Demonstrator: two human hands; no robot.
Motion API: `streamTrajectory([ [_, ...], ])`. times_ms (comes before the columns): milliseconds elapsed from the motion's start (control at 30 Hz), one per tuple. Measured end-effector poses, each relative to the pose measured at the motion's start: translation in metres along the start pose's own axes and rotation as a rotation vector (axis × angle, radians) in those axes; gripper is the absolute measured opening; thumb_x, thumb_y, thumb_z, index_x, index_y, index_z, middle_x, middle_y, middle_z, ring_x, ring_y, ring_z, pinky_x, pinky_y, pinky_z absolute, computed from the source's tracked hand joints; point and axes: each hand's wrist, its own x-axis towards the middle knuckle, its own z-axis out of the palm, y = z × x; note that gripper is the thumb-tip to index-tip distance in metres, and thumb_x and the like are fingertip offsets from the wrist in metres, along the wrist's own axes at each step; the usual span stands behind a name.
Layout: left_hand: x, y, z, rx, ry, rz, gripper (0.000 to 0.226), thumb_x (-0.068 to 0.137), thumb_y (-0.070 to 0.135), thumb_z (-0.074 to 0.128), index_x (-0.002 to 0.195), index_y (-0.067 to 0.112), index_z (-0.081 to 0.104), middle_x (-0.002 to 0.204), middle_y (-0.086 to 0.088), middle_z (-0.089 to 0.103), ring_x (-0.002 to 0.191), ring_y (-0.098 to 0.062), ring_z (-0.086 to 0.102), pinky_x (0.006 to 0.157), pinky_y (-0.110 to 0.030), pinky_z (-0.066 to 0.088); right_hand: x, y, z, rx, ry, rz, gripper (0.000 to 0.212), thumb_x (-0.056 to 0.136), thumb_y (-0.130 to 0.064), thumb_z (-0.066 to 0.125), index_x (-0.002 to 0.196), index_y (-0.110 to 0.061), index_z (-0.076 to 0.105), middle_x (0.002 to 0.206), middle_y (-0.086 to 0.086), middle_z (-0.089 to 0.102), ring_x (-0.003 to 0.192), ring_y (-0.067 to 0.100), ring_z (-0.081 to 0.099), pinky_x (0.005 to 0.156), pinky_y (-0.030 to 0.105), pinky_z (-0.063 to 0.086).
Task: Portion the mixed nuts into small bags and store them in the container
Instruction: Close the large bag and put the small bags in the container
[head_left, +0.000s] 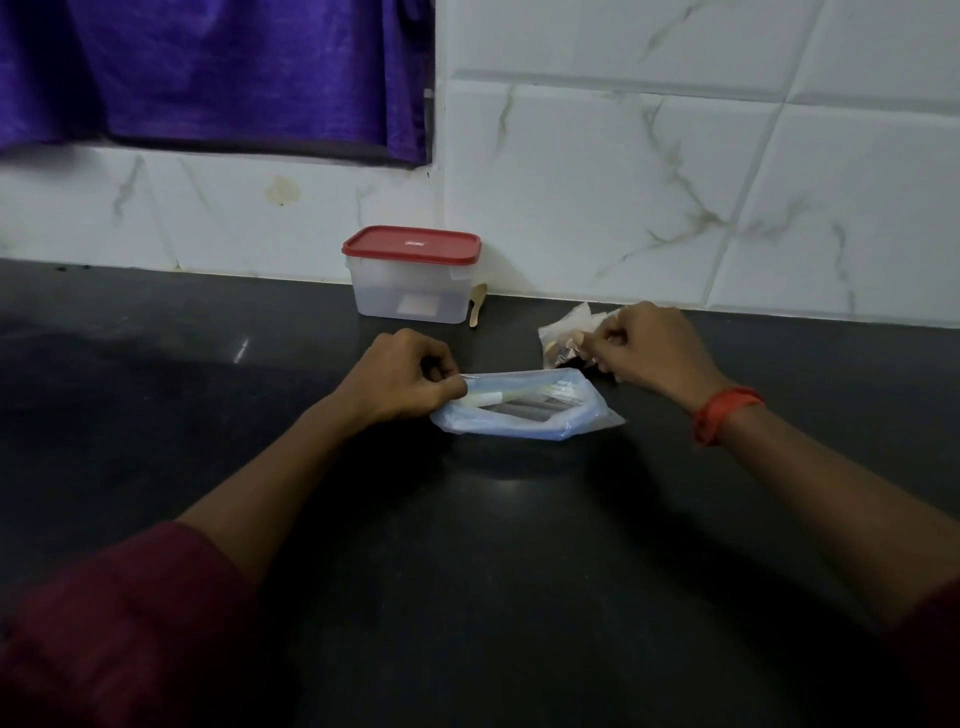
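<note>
My left hand (402, 382) pinches the packet of small bags (524, 410) mid-counter (467, 545), my right hand (649, 348) pinches the bag of nuts (563, 335) just behind it, and the container (413, 280) stands lidded at the back edge, so I judge nothing is portioned yet.

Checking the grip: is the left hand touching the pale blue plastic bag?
Touching. Head view shows the left hand pinching the pale blue plastic bag at one end.
</note>
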Motion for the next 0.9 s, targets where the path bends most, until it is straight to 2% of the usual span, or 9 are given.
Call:
streamTrajectory([
  [100,-0.004,0.004,0.001,-0.008,0.035,-0.028,0.008,0.088,0.023,0.069,0.09,0.016,0.072,0.089,0.001,0.07,0.081,-0.01,0.065,0.067,-0.014,0.048,-0.029,0.009,-0.008,0.138,-0.118,0.099,0.039,0.095,-0.051,0.053,0.077,-0.024,0.075,0.066,-0.003,0.072,0.054,0.007,0.066,0.065,0.027,0.056],
  [200,-0.01,0.012,0.004,-0.006,0.106,-0.077,0.009,0.087,0.022,0.068,0.089,0.014,0.072,0.088,0.001,0.071,0.08,-0.009,0.066,0.065,-0.014,0.048,-0.044,0.009,-0.007,0.426,-0.213,0.196,0.035,0.099,-0.042,0.057,0.085,-0.014,0.073,0.071,0.001,0.073,0.051,0.008,0.064,0.052,0.021,0.054],
  [300,-0.014,0.018,0.007,-0.045,0.152,-0.138,0.005,0.088,0.021,0.069,0.088,0.016,0.069,0.09,0.002,0.07,0.082,-0.007,0.065,0.065,-0.014,0.048,-0.048,0.011,-0.001,0.603,-0.218,0.252,0.029,0.099,-0.033,0.059,0.091,-0.008,0.072,0.075,0.003,0.072,0.054,0.009,0.064,0.055,0.026,0.057],
  [400,-0.013,0.025,0.009,-0.106,0.149,-0.184,0.002,0.089,0.019,0.069,0.09,0.017,0.068,0.096,0.003,0.07,0.087,-0.006,0.065,0.068,-0.015,0.048,-0.05,0.017,0.006,0.579,-0.255,0.255,0.025,0.1,-0.035,0.058,0.095,-0.015,0.071,0.08,0.002,0.072,0.061,0.01,0.066,0.055,0.025,0.054],
  [467,-0.011,0.029,0.01,-0.232,0.087,-0.231,0.004,0.091,0.016,0.067,0.094,0.014,0.068,0.1,-0.001,0.07,0.088,-0.013,0.068,0.069,-0.021,0.053,-0.05,0.021,0.006,0.619,-0.268,0.275,0.021,0.099,-0.032,0.059,0.099,-0.014,0.071,0.084,0.003,0.071,0.064,0.01,0.065,0.055,0.024,0.052],
  [567,-0.013,0.033,0.007,-0.603,-0.034,-0.332,0.015,0.098,0.01,0.055,0.103,0.009,0.069,0.107,-0.013,0.071,0.094,-0.027,0.071,0.078,-0.033,0.06,-0.048,0.024,0.005,0.784,-0.268,0.345,0.015,0.099,-0.027,0.06,0.104,-0.015,0.068,0.093,0.006,0.066,0.07,0.01,0.061,0.052,0.024,0.052],
  [667,-0.016,0.028,0.005,-0.829,-0.123,-0.362,0.023,0.096,0.003,0.053,0.115,0.005,0.067,0.112,-0.013,0.072,0.105,-0.029,0.07,0.089,-0.041,0.059,-0.046,0.025,0.004,0.935,-0.271,0.391,0.012,0.1,-0.027,0.059,0.108,-0.021,0.066,0.098,0.004,0.064,0.075,0.012,0.059,0.055,0.026,0.053],
  [800,-0.015,0.024,0.006,-0.969,-0.08,-0.369,0.038,0.082,0.002,0.067,0.12,0.004,0.065,0.115,-0.013,0.072,0.107,-0.028,0.07,0.085,-0.04,0.06,-0.044,0.023,0.001,1.122,-0.305,0.413,0.007,0.094,-0.02,0.067,0.1,-0.02,0.07,0.091,0.003,0.068,0.077,0.013,0.06,0.064,0.029,0.055],
  [900,-0.012,0.021,0.007,-1.055,-0.026,-0.425,0.045,0.074,0.002,0.073,0.118,0.002,0.066,0.115,-0.016,0.071,0.103,-0.03,0.071,0.081,-0.041,0.062,-0.045,0.023,-0.001,1.242,-0.35,0.399,0.017,0.087,-0.014,0.073,0.104,-0.017,0.072,0.09,0.001,0.075,0.079,0.011,0.066,0.069,0.027,0.055],
])
